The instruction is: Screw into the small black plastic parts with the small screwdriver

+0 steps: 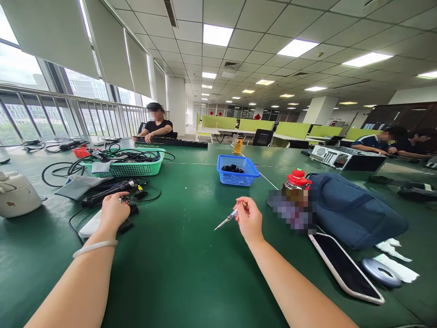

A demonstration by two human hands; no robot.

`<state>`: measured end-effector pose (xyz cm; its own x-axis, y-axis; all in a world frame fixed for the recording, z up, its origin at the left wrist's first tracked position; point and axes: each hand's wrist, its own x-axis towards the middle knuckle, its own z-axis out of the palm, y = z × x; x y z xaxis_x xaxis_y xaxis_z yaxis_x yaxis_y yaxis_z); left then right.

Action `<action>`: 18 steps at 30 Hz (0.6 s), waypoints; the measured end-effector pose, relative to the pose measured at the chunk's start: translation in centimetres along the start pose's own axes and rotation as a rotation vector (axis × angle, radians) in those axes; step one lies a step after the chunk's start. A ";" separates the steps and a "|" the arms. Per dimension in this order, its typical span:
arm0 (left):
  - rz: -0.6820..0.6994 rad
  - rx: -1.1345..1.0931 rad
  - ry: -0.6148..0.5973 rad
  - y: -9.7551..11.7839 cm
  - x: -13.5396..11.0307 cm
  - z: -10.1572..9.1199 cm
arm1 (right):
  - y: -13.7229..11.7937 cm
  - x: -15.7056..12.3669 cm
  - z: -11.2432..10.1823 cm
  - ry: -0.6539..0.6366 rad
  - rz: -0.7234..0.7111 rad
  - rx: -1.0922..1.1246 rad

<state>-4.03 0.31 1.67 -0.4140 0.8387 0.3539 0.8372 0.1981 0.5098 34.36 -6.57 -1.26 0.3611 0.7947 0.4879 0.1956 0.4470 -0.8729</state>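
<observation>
"Holding what, the right hand?"

"A slim, clear-handled metal screwdriver, pinched in its fingers, pointing left, on the near side of the open blue plastic basket, over the dark green bench."

"And the left hand?"

"Well left of that basket and nearer us, beside a black rod-shaped device. Its fingers are drawn narrow; whether they grip something, I cannot tell."

"Inside the basket?"

"Small black pieces."

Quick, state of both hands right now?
Left hand: fingers curled by small dark parts; whether it grips one cannot be told.
Right hand: closed, holding a slim screwdriver.
</observation>
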 end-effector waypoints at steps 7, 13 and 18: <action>0.030 0.130 -0.095 0.0 0.3 0.0 | -0.1 0.0 0.1 0.002 0.007 0.000; 0.074 0.246 -0.125 -0.3 0.1 0.3 | -0.1 0.0 0.2 -0.001 0.012 -0.004; 0.085 0.309 -0.136 -0.2 0.2 0.4 | 0.2 0.2 0.1 0.004 0.009 0.002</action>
<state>-4.08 0.64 1.29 -0.3043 0.9145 0.2666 0.9439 0.2518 0.2137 34.41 -6.33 -1.33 0.3669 0.7969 0.4800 0.1909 0.4405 -0.8772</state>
